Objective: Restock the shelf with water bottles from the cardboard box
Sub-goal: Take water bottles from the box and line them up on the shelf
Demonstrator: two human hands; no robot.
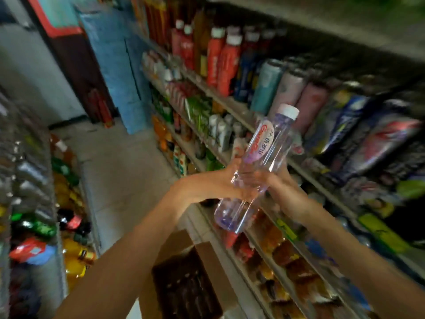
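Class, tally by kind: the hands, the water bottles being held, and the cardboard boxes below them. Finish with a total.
hands: 2, the left hand and the right hand
water bottle, gripped by both hands: 1
cardboard box: 1
Total: 4

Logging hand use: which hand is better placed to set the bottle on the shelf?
Probably right. Both hands grip the water bottle, but the right hand is on the shelf side; the left hand sits on the aisle side.
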